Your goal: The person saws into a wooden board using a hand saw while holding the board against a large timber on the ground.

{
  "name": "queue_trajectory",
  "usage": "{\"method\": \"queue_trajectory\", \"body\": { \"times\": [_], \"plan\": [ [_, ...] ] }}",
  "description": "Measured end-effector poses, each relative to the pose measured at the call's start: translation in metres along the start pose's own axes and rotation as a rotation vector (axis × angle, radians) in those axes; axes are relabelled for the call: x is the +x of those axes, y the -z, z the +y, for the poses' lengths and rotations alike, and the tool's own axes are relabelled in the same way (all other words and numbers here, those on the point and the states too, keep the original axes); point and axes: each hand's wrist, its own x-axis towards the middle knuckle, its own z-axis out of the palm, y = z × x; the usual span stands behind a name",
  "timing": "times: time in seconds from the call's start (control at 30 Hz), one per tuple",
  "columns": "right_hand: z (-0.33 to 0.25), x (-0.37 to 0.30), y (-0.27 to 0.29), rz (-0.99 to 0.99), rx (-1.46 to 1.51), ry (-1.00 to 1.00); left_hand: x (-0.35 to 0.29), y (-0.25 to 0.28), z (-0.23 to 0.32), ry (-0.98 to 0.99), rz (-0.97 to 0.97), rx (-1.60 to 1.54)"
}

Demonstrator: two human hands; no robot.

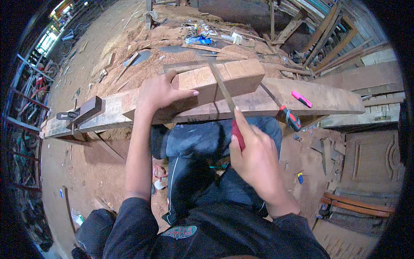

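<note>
A squared wooden block [189, 103] with several crosswise lines on its top lies along a long thick plank [319, 96] in front of me. My left hand [161, 91] grips the block left of its middle, thumb along the near face and fingers over the top. In my right hand [254, 157] is the red handle of a long narrow tool that looks like a flat file [223, 88]. Its blade points away from me and rests across the block's top near its right part. My right index finger stretches along the base of the blade.
On the plank's left end sits a wooden hand plane [85, 113]. A red-and-black-handled screwdriver [290, 118] and a pink marker [301, 99] lie on its right part. Sawdust [120, 52] and offcuts cover the ground beyond. A carved wooden panel [373, 159] stands at right.
</note>
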Motion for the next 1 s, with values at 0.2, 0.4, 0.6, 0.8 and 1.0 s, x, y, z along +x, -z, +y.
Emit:
{"method": "queue_trajectory", "body": {
  "times": [0.2,0.4,0.6,0.8,1.0],
  "plan": [
    [-0.008,0.003,-0.003,-0.007,-0.007,-0.009,0.0,0.005,-0.002,0.034,-0.043,0.024],
    [-0.007,0.006,-0.01,0.017,-0.036,-0.012,-0.002,0.006,0.001,0.024,-0.035,0.023],
    [-0.011,0.011,-0.006,-0.023,-0.077,-0.005,-0.004,0.007,-0.002,0.034,-0.066,0.036],
    [-0.008,0.006,0.0,0.002,-0.064,0.002,-0.002,0.006,0.005,0.028,-0.053,-0.002],
    [-0.007,0.039,-0.018,0.011,-0.096,0.031,-0.004,0.006,-0.004,0.02,-0.029,-0.028]
  ]
}}
